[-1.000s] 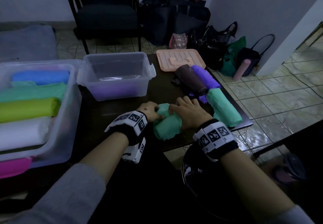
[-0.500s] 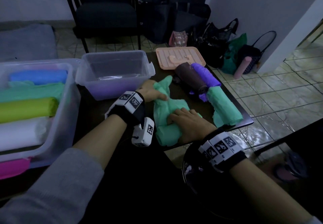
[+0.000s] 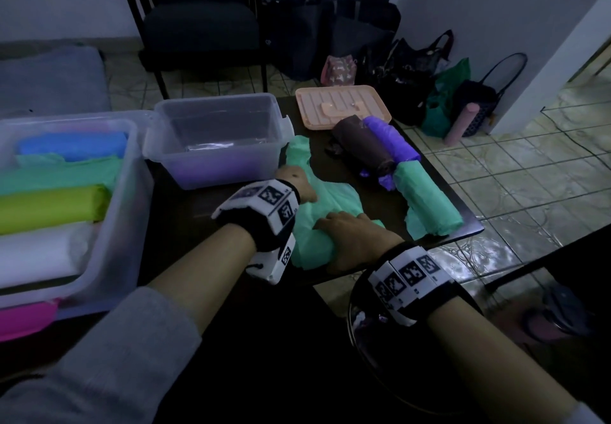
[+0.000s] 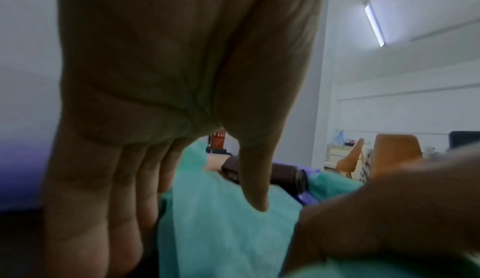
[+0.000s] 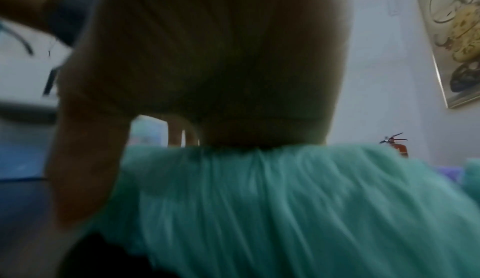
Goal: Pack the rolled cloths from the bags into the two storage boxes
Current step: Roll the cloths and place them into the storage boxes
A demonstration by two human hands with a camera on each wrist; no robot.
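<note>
2 clear storage boxes (image 3: 211, 145) on surface, 3 rolled cloths (image 3: 393, 155) right of small box, 1 green cloth (image 3: 317, 202) half-unrolled under 2 hands (image 3: 350, 238), approx. 5 rolls in big box (image 3: 129, 172) left of small box, 1 peach lid (image 3: 342, 106) behind, 1 chair (image 3: 198, 26)

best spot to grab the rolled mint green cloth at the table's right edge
Grip the rolled mint green cloth around its middle, from above with fingers across the roll. It lies flat, and its near end has a loose flap overhanging the dark table, so an end grip would likely unroll it.
</note>
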